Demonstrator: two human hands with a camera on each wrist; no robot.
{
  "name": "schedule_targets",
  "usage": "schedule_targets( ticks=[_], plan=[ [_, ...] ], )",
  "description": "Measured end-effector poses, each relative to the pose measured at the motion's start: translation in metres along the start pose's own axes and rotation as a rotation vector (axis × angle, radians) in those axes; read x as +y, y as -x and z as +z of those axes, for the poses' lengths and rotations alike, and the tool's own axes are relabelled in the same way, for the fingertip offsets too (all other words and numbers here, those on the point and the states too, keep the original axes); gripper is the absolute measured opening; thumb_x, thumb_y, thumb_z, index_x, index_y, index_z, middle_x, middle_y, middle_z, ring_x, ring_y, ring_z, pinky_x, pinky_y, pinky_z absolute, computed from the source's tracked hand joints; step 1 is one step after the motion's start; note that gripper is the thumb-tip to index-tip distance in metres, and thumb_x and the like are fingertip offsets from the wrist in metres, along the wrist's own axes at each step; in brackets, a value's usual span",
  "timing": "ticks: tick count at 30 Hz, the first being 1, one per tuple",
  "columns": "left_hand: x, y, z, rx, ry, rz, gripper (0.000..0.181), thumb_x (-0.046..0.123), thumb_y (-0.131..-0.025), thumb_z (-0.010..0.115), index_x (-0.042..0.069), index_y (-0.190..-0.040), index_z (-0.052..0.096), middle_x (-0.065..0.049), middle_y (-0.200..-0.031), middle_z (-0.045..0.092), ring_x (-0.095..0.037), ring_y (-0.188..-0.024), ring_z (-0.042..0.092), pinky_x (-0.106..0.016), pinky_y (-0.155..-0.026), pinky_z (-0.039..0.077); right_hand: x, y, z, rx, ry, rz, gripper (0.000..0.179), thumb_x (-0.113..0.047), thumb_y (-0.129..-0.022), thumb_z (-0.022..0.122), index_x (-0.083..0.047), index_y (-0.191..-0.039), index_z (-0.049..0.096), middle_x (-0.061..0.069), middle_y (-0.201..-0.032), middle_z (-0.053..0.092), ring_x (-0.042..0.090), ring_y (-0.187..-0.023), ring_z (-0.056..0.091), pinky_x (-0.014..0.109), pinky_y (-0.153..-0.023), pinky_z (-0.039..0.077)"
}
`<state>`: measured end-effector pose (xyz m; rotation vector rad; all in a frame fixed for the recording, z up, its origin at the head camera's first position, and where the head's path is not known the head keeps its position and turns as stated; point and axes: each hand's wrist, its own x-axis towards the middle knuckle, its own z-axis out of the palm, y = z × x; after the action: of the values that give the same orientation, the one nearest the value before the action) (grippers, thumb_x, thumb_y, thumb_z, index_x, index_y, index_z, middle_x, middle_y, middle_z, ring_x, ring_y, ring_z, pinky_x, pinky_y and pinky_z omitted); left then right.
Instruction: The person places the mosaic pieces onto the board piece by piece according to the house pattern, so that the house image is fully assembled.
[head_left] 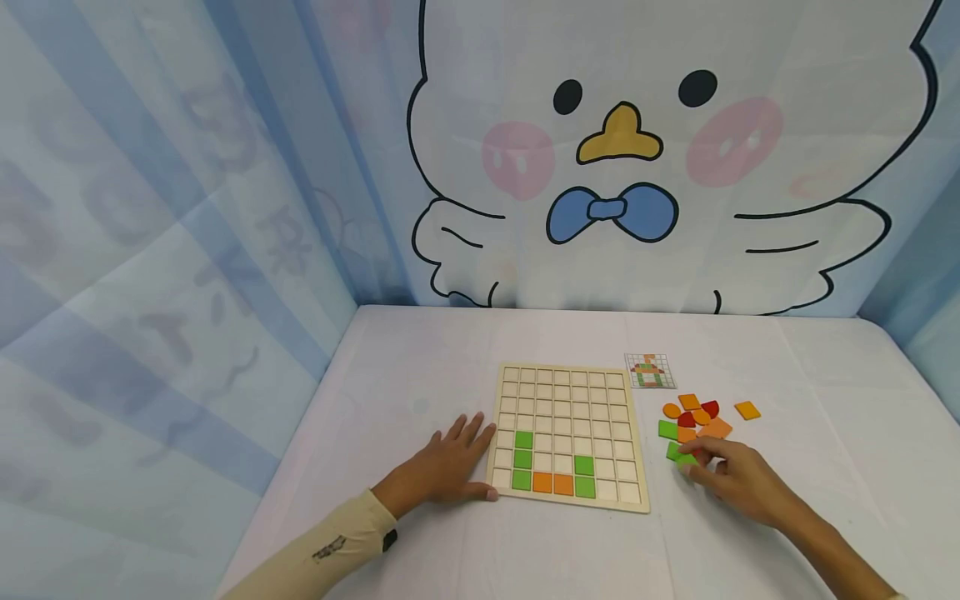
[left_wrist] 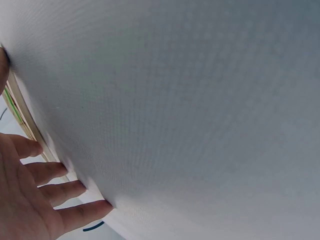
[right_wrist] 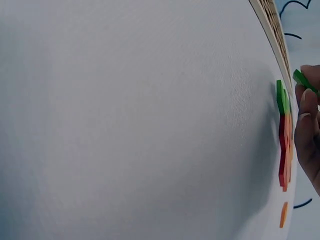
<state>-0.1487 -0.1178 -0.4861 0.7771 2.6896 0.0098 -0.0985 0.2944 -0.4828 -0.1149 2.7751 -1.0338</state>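
A wooden grid board lies flat on the white table. Green square tiles fill cells in two upright columns near its lower edge, with two orange square tiles between them. My left hand rests on the table, fingers spread, touching the board's left edge. Right of the board, my right hand pinches a green tile between thumb and fingers. It is just above the table, beside a loose cluster of tiles with green, orange and red pieces. My fingers partly cover the cluster's near side.
A small pattern card with a coloured figure on a grid lies by the board's top right corner. One orange tile sits apart, right of the cluster. A curtain with a cartoon bird hangs behind the table.
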Motion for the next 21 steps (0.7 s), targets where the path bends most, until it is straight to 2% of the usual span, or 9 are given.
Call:
schedule_targets(
  ticks=[10, 15, 21],
  plan=[
    [0.001, 0.0, 0.001, 0.002, 0.004, -0.009, 0.1, 0.074, -0.08, 0.056, 0.017, -0.157, 0.023, -0.011, -0.164, 0.02, -0.038, -0.148, 0.024, -0.06, -0.108, 0.037, -0.008, -0.007, 0.005, -0.022, -0.054, -0.021, 0.034, -0.018, -0.084, 0.075, -0.006, -0.115, 0.067, 0.002, -0.085, 0.06, 0.008, -0.055, 0.051, 0.022, -0.053, 0.048],
    [0.001, -0.001, 0.0, -0.001, 0.001, -0.01, 0.101, 0.074, -0.08, 0.056, 0.018, -0.157, 0.023, -0.011, -0.164, 0.02, -0.037, -0.149, 0.024, -0.059, -0.108, 0.037, -0.011, -0.009, 0.008, -0.024, -0.079, -0.07, 0.036, -0.016, -0.084, 0.075, -0.004, -0.117, 0.067, 0.001, -0.084, 0.062, 0.007, -0.053, 0.05, 0.022, -0.052, 0.047],
    [0.001, -0.001, 0.0, 0.0, -0.003, -0.012, 0.101, 0.074, -0.08, 0.056, 0.018, -0.157, 0.023, -0.01, -0.164, 0.019, -0.037, -0.149, 0.024, -0.059, -0.108, 0.037, -0.016, -0.013, 0.013, -0.056, -0.154, -0.103, 0.037, -0.014, -0.086, 0.073, -0.002, -0.119, 0.066, 0.005, -0.09, 0.062, 0.007, -0.054, 0.052, 0.023, -0.053, 0.05]
  ],
)
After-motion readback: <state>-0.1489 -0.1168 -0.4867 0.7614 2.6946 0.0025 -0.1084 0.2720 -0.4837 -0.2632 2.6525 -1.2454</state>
